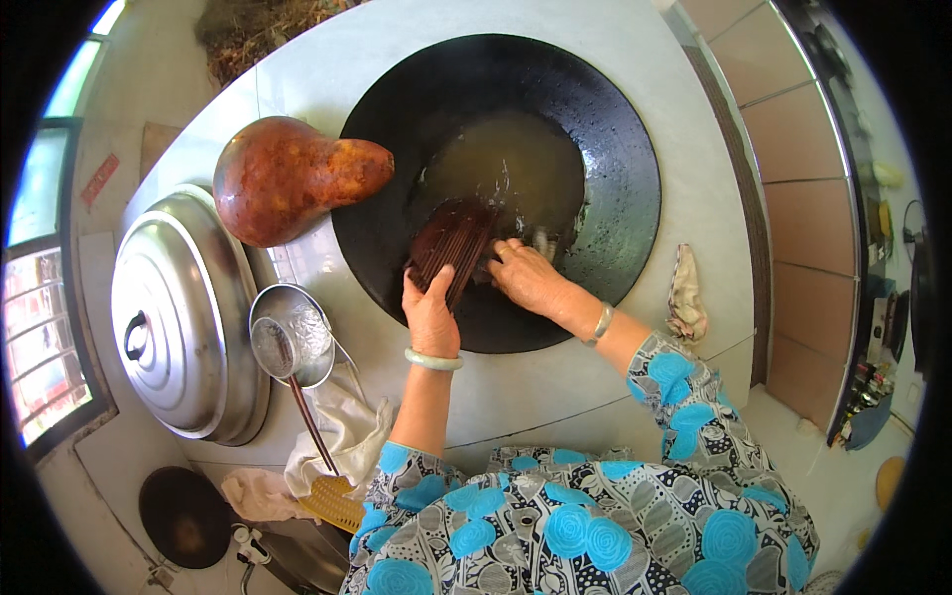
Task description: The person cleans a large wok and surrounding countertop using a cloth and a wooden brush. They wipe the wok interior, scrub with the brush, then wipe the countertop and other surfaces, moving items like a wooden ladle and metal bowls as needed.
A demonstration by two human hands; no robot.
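Observation:
A large black wok (617, 171) set into the tiled stove top holds cloudy, yellowish water (513, 160). My left hand (433, 316) grips the near end of a bundle of dark brown sticks (454, 242), which look like chopsticks. The bundle slants over the wok, and its far end meets the water. Beside it, my right hand (528, 275) reaches down inside the wok with bent fingers. Its fingertips are partly hidden, so I cannot tell whether they hold anything. A pale, blurred shape (545, 243) shows just past the right hand.
A brown bottle gourd (275, 178) lies left, its neck over the wok's rim. Nearby are a domed metal lid (175, 320), a metal bowl (316, 361) with a long-handled ladle (275, 346), and a pale cloth (338, 424). Another cloth (686, 297) lies right of the wok.

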